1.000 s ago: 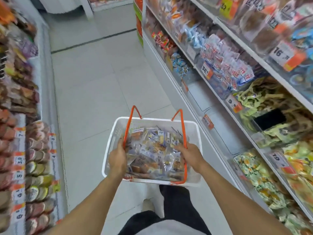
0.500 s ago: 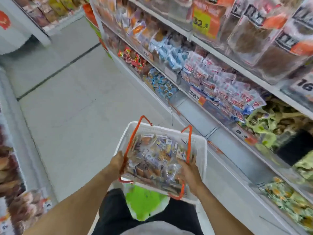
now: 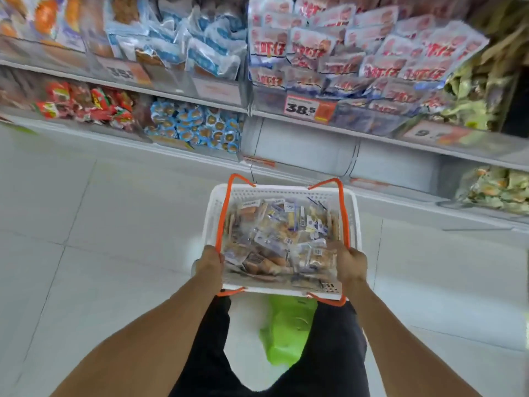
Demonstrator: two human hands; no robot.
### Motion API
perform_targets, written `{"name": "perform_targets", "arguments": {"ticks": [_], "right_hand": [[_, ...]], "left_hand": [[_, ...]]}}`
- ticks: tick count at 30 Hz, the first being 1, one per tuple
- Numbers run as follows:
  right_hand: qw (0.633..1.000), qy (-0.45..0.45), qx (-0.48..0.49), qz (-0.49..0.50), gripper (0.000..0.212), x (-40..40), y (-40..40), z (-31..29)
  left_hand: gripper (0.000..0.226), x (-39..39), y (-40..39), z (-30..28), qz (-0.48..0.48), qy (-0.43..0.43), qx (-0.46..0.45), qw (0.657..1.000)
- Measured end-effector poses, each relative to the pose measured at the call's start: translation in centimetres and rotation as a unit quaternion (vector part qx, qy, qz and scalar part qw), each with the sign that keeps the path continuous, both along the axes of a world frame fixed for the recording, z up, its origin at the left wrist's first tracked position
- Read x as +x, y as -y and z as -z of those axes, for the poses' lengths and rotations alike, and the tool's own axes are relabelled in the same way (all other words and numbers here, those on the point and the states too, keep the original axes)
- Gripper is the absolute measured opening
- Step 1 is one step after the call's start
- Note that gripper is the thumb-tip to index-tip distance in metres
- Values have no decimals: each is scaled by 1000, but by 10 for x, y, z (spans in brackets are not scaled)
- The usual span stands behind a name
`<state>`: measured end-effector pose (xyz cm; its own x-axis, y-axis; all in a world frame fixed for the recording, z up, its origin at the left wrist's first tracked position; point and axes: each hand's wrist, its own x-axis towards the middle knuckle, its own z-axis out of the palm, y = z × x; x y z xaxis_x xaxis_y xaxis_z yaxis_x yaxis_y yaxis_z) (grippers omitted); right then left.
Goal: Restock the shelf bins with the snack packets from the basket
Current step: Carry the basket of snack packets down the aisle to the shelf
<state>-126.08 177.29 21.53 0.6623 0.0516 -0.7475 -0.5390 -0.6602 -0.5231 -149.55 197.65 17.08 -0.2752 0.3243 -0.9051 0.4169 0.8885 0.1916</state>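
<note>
A person now faces the shelf squarely, no longer at an angle, left hand and right hand each gripping a side of the packet-filled basket before it.

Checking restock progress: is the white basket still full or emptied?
Full: clear-wrapped snack packets cover the floor of the white plastic basket.

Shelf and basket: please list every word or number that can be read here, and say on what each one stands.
"38.5": price tag under the red-and-white packets.
"35", partly blurred: price tag under the blue-and-white packets.
"9.", rest blurred: price tag under the green packets.
Red print on the red-and-white packets: unreadable.
Labels on the snack packets in the basket: too small.
</note>
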Motion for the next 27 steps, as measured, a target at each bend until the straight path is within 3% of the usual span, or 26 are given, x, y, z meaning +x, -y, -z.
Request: {"name": "perform_targets", "arguments": {"ticks": [5, 8, 14, 18, 22, 27], "right_hand": [[998, 24, -12, 64, 55, 6, 34, 53], [997, 19, -11, 68, 36, 25, 54, 80], [995, 1, -51, 88, 18, 84, 111, 162], [993, -7, -40, 115, 19, 110, 122, 212], [989, 6, -54, 140, 35, 115, 141, 253], [988, 12, -65, 138, 33, 131, 174, 290]], "left_hand": [[44, 17, 10, 69, -1, -42, 17, 999], [58, 54, 29, 65, -10, -73, 26, 997], [56, 113, 68, 118, 31, -68, 35, 997], [62, 146, 81, 169, 28, -50, 31, 998], [67, 146, 90, 220, 47, -74, 65, 994], [42, 126, 79, 257, 140, -98, 89, 981]]}}
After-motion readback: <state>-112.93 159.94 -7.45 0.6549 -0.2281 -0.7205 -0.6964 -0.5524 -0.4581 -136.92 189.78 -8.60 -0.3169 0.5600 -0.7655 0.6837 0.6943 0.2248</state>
